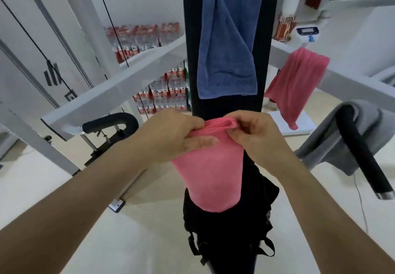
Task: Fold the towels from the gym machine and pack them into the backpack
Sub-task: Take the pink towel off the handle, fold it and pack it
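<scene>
The left hand (175, 138) and right hand (256, 139) are pinching the pink towel (210, 167) by its top, and it is hanging over the backpack (226, 231) (at 6 o'clock). Loosening fingers could be letting the fold fall open.

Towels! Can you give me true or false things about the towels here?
1. The left hand and right hand pinch a pink towel. True.
2. The grey towel lies on the floor. False: it hangs over a black handle.
3. A blue towel hangs on the black pad. True.
4. The other pink towel hangs on the black pad too. False: it hangs on a white bar.
</scene>
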`<state>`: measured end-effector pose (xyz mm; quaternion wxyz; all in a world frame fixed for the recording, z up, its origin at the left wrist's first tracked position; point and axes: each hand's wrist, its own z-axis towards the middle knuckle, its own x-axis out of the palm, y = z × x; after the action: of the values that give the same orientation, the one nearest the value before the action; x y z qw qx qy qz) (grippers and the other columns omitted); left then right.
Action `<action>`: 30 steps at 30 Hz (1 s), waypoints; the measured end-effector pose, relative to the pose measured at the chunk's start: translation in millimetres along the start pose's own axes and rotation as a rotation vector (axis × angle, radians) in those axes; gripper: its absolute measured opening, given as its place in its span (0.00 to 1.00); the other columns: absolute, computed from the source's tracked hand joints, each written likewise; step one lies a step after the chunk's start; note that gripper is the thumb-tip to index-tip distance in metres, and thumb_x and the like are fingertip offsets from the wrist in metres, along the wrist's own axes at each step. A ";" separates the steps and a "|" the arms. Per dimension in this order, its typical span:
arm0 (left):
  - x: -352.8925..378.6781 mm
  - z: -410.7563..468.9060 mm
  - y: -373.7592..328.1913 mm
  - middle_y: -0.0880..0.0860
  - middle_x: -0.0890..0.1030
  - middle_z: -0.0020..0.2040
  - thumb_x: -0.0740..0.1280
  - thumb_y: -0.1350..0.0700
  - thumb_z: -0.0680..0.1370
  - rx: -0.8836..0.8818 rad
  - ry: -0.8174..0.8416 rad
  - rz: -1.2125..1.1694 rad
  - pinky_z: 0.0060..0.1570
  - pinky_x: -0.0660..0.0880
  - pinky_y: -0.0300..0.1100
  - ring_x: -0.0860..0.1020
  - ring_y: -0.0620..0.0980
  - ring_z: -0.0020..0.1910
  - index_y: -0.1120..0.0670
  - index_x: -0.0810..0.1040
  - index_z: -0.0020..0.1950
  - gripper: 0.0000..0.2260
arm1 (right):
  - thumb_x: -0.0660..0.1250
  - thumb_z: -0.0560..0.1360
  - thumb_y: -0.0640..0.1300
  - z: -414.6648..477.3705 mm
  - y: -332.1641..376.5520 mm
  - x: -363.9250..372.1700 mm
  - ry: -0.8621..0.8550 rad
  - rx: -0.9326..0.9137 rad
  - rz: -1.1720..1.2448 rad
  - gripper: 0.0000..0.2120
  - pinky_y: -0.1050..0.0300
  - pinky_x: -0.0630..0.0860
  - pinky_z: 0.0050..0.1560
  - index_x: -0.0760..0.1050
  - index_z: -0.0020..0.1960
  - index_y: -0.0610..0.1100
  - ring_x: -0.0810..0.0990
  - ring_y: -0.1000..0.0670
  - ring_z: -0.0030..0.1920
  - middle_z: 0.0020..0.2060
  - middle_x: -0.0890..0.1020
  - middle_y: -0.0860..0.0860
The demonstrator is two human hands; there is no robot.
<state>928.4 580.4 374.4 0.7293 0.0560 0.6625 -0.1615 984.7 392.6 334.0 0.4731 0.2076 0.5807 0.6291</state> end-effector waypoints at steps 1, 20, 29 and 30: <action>-2.6 1.8 -0.7 0.47 0.70 0.28 0.55 0.32 0.74 -0.010 0.060 0.104 0.32 0.67 0.37 0.69 0.42 0.28 0.48 0.70 0.40 0.20 | 0.64 0.77 0.31 2.5 -2.6 -1.9 -0.042 -0.040 -0.075 0.14 0.60 0.77 0.46 0.81 0.46 0.48 0.81 0.55 0.42 0.38 0.83 0.53; -39.5 40.3 -6.5 0.49 0.86 0.40 0.69 0.42 0.66 -0.180 0.157 -0.726 0.35 0.81 0.38 0.85 0.46 0.36 0.56 0.84 0.47 0.20 | 0.80 0.61 0.52 13.8 -38.7 -17.5 0.534 0.321 0.720 0.23 0.54 0.80 0.52 0.82 0.54 0.46 0.83 0.51 0.51 0.49 0.85 0.51; 11.7 61.0 36.0 0.47 0.79 0.49 0.65 0.35 0.73 -0.573 -0.170 -0.717 0.46 0.75 0.44 0.78 0.45 0.46 0.52 0.78 0.52 0.21 | 0.84 0.50 0.45 -42.1 -56.7 26.7 0.356 0.600 1.029 0.28 0.53 0.82 0.43 0.85 0.48 0.40 0.86 0.46 0.43 0.44 0.86 0.43; 30.5 55.3 37.5 0.49 0.78 0.53 0.62 0.35 0.75 -0.707 -0.244 -0.814 0.51 0.75 0.48 0.78 0.48 0.50 0.51 0.75 0.58 0.22 | 0.84 0.49 0.44 -47.5 -55.3 29.0 0.271 0.630 1.091 0.27 0.53 0.82 0.41 0.85 0.47 0.38 0.86 0.45 0.41 0.42 0.86 0.42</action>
<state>994.6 594.4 345.8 0.6537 -0.4721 0.5554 -0.2033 952.4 384.7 262.9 -0.0757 0.5208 0.6034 0.5992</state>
